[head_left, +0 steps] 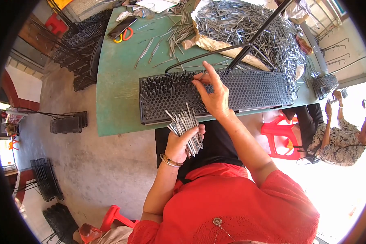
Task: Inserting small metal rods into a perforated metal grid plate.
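Observation:
My left hand (182,140) is wrapped round a bunch of thin silvery metal rods (186,124), which fan out above and below the fingers, just in front of the rack. The long black rack (252,91), its top full of round holes, lies along the table's near edge. Many short dark rods (162,87) stand upright in the holes at its left end; the holes farther right look unfilled. Over that left part is my right hand (213,91), thumb and fingers drawn together in a pinch close to the standing rods. Whatever is between those fingertips is too small to make out.
A big heap of metal rods (240,24) lies on brown paper (227,51) across the green table (118,89). Black metal bars rise above the rack. Orange-handled scissors (127,33) and a phone (122,27) lie far left. Another person (337,140) sits at the right by a red stool (278,134).

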Tool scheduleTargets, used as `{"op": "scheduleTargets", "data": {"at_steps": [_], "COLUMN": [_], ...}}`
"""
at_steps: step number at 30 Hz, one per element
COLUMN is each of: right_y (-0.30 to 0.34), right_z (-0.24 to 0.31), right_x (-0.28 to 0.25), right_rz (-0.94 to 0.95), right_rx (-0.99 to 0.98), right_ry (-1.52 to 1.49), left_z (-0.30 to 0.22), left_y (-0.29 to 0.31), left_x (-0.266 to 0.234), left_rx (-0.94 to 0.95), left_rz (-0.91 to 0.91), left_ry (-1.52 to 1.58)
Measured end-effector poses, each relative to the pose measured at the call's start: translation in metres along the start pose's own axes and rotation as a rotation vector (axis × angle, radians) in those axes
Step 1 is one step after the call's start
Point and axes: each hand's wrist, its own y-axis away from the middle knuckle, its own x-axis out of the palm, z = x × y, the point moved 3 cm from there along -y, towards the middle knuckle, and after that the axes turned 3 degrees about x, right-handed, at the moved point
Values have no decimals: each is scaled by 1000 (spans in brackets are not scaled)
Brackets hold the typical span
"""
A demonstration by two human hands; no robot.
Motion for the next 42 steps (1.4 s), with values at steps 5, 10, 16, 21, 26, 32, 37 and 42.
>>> {"op": "scheduleTargets", "data": {"at_steps": [5,10,16,21,26,32,37,42], "right_y": [-1,0,10,24,24,12,-12,-31], "right_z": [1,6,24,15,-3,1,-1,-3], "right_x": [-1,-1,-17,-23,-30,-46,-54,-42], "right_rz": [50,127,301,634,636,560,213,-35], "right_rx": [-144,-266,155,497,699,763,503,287], "right_ry": [179,310,10,-140,-328,-284,-216,-219], "left_z": [4,3,0,-4,3,8,11,16], "left_y": [-4,-6,-2,-1,-5,-10,-10,-9], "left_x": [-3,-3,1,11,17,15,17,19], "left_rx": [22,22,43,53,12,-6,-63,-89], "left_rz": [31,57,74,105,94,69,-23,33], "left_ry": [24,-3,3,-34,-11,13,2,-56]}}
